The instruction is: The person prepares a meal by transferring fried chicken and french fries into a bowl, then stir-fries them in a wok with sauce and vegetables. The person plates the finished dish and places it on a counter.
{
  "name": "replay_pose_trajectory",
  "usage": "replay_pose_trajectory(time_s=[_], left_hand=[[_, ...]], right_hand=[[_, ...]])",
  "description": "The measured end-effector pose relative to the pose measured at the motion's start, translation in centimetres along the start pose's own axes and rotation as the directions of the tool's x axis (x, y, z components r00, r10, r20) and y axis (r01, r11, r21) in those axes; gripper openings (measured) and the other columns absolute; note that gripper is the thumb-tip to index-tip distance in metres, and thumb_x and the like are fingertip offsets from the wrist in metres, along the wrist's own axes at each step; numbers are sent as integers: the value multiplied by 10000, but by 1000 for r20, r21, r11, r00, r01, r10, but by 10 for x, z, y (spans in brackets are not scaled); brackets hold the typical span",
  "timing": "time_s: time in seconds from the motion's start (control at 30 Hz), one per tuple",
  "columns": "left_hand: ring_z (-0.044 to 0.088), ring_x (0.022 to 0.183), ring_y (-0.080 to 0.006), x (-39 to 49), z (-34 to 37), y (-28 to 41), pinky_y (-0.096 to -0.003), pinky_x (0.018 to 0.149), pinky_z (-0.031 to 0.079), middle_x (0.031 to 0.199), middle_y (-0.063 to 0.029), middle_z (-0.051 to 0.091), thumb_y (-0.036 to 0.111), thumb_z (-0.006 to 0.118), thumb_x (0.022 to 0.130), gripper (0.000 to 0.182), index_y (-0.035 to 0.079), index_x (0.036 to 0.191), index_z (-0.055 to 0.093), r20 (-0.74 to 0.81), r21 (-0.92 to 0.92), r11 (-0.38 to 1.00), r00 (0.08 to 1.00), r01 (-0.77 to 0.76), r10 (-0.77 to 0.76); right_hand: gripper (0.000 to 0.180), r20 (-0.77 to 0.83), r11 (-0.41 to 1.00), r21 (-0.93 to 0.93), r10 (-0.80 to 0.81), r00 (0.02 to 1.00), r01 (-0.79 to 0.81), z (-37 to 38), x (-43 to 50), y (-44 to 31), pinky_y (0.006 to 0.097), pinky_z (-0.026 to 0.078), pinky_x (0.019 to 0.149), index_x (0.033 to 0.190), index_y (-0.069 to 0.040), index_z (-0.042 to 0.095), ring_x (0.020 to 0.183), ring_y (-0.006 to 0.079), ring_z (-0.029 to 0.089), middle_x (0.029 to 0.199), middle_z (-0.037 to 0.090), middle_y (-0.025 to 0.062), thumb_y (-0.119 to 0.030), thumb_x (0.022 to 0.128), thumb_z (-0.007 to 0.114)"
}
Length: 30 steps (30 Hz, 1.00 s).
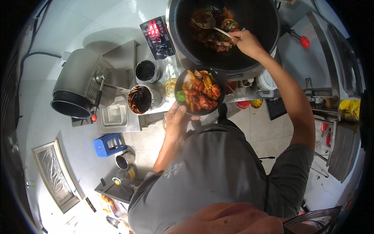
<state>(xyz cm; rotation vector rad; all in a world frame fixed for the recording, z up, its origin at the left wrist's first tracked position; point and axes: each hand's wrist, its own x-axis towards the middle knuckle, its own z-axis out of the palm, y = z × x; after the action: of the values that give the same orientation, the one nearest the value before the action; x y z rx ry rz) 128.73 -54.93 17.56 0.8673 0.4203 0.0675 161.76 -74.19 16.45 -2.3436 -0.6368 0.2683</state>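
Note:
My left hand [177, 118] grips the near rim of a dark bowl [178, 102], held close to the front of a large black cooking drum [260, 26]. Glossy, sauced chunks with vegetable strips and a piece of green pepper [201, 92] fill the bowl. Inside the drum, my right hand [248, 44] is closed around the handle of a metal spoon [220, 30]. The spoon's head lies among more sauced food [223, 44] at the drum's bottom.
Left of the bowl stand a sauce-smeared tub [156, 101], a container of dark liquid [145, 70] and a jar of yellowish liquid [170, 87]. A lit control panel [157, 38] adjoins the drum. A second drum cooker [76, 79] is further left; a blue stool [108, 144] stands on the floor.

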Motion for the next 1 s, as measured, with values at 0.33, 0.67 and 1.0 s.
replay_pose_trajectory(time_s=[0.33,0.67,1.0], left_hand=[[662,1032,-210,0,-1,-1,-337,776,578,1275,-146,631,292,641,940,573,-25,1390,481,-14,44,999,1000,7,-6],[668,1013,-205,-1,-7,-4,-321,766,585,1241,-147,646,266,653,937,565,-29,1387,484,-9,0,1000,1000,3,-3],[674,1003,-201,-6,-17,-2,-312,763,590,1264,-135,641,253,636,943,539,-26,1382,494,-57,-13,1000,998,-6,5]], right_hand=[[354,-6,744,-661,-132,991,95,-29,-30,-25,466,560,677,1172,-116,728,713,371,689,775,683,216,-65,839,617],[271,-17,907,-404,-141,990,122,-47,13,-17,453,541,857,1122,-60,725,968,364,692,1002,715,201,-104,891,590],[257,106,826,-485,-271,957,288,-75,14,-6,430,542,697,1084,-54,739,759,346,689,859,715,181,-75,854,626]])
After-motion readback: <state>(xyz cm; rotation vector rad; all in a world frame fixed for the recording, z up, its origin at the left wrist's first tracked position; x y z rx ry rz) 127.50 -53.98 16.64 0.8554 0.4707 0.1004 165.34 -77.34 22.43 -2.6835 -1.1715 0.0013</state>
